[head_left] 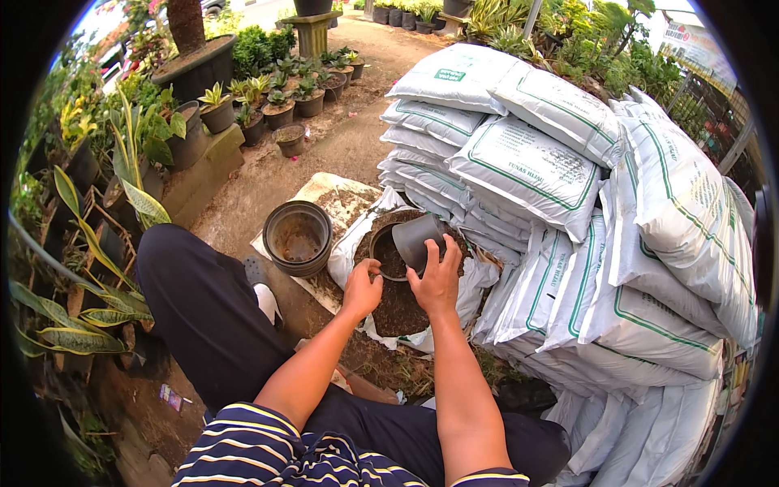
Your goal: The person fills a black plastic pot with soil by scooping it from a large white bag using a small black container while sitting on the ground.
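My right hand (437, 277) grips a dark grey plastic plant pot (415, 240), tipped on its side above another black pot (382, 246). Dark soil shows inside that lower pot, which sits in an open white sack (350, 259) of soil (395, 313). Close by the lower pot's near left rim is my left hand (364, 289), its fingers curled. Whether it grips the rim is not clear. A stack of nested black pots (298, 271) stands left of the sack, and the top one has only a brown stain at its bottom.
White printed sacks (529, 170) are piled high on the right, close to my right arm. A soil-strewn flattened sack (338, 195) lies under the nested pots. Potted plants (307, 97) line the path, and variegated snake plants (79, 335) crowd the left.
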A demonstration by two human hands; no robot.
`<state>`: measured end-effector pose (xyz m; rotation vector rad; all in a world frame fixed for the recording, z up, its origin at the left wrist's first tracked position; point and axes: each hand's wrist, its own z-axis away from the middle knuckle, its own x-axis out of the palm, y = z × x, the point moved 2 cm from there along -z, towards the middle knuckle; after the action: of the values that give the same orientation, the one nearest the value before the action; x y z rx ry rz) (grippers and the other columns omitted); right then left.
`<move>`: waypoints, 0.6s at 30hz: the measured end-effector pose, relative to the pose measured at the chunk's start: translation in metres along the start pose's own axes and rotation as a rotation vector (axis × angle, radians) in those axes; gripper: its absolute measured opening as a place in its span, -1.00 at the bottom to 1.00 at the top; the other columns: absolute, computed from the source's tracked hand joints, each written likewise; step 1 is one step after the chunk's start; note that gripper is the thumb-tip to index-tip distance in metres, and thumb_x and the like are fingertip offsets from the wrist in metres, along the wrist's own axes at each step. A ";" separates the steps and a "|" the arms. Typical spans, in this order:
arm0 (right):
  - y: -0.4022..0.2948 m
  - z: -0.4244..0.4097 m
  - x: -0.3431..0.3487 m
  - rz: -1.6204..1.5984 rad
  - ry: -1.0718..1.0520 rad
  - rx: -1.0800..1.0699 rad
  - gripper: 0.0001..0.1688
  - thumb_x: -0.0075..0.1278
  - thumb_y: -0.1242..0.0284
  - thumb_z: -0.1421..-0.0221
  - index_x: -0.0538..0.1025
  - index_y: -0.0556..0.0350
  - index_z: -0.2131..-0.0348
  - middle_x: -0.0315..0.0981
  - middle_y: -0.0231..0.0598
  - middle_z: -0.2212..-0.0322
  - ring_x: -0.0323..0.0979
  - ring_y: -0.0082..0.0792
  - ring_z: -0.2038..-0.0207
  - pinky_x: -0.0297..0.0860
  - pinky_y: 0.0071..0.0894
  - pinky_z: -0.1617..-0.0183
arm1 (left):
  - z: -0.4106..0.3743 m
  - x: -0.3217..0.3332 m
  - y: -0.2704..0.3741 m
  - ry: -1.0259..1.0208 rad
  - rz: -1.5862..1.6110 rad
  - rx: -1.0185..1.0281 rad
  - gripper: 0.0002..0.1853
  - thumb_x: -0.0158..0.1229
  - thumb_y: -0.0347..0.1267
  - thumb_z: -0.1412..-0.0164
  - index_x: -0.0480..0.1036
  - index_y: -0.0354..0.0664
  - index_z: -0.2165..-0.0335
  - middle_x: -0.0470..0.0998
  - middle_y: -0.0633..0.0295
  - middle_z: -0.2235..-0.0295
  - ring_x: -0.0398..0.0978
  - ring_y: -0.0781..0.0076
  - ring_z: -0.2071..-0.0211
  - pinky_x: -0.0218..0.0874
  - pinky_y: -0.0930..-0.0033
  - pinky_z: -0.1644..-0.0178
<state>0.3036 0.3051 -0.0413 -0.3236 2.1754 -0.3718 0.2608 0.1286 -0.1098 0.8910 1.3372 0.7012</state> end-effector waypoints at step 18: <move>0.086 0.022 0.032 -0.080 0.354 1.081 -0.12 0.40 0.13 -0.02 0.24 0.13 -0.11 0.10 0.19 -0.13 0.14 0.19 -0.19 0.24 0.14 -0.23 | -0.002 0.022 -0.066 -0.247 -0.032 -0.244 -0.84 0.19 -0.40 -0.30 0.52 -0.32 0.28 0.58 0.21 0.46 0.58 0.42 0.44 0.39 0.24 0.29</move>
<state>0.2945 0.3697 -0.1095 0.2879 1.9509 -1.6390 0.2573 0.1140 -0.1773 0.7318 1.0198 0.6887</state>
